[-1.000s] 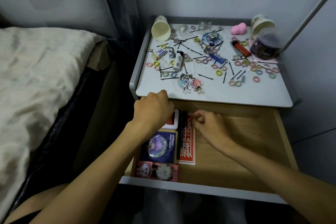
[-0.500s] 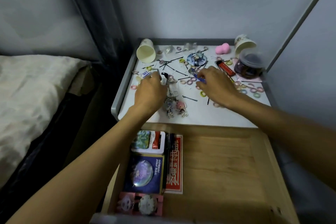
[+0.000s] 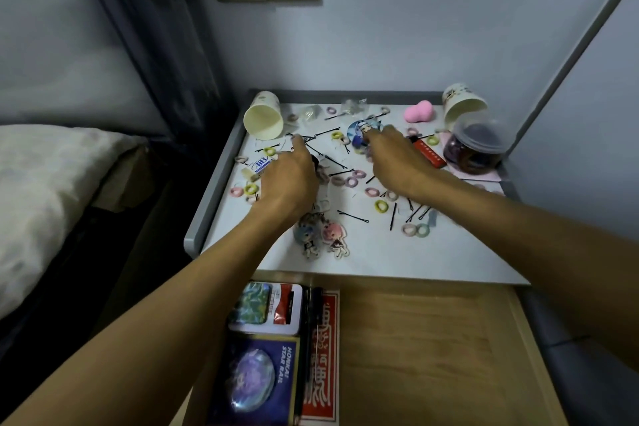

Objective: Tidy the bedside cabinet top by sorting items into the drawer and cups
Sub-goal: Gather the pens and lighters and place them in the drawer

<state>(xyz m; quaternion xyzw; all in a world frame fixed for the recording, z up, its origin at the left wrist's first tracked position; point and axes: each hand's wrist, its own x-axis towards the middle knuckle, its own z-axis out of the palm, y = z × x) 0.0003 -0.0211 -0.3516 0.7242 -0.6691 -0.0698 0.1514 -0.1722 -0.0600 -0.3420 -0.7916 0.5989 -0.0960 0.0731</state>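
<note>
The white cabinet top [image 3: 432, 261] is strewn with several hair ties [image 3: 381, 206] and black hairpins [image 3: 352, 216]. My left hand [image 3: 288, 180] hovers over the left-middle; its index finger points at hairpins and a black-capped white tube [image 3: 314, 160] shows at its thumb. My right hand [image 3: 394, 157] reaches to the round blue badge [image 3: 359, 130] with curled fingers, a blue lighter mostly hidden in them. A cream cup [image 3: 264, 117] lies tipped at back left, a printed cup [image 3: 463, 105] at back right. The wooden drawer [image 3: 432, 356] stands open below.
Two figure keychains [image 3: 320, 235], an eraser [image 3: 259, 164], a red lighter [image 3: 428, 154], a pink sponge [image 3: 420, 112] and a lidded jar [image 3: 479, 145] lie on top. The drawer's left holds a tin [image 3: 266, 308], a card [image 3: 256, 380], a pen [image 3: 309, 322] and a red pack [image 3: 320, 356]. The bed [image 3: 52, 201] is at left.
Both hands left the drawer and moved up onto the cabinet top. The right hand picked up the blue lighter and went on toward the badge; the left closed over the capped tube.
</note>
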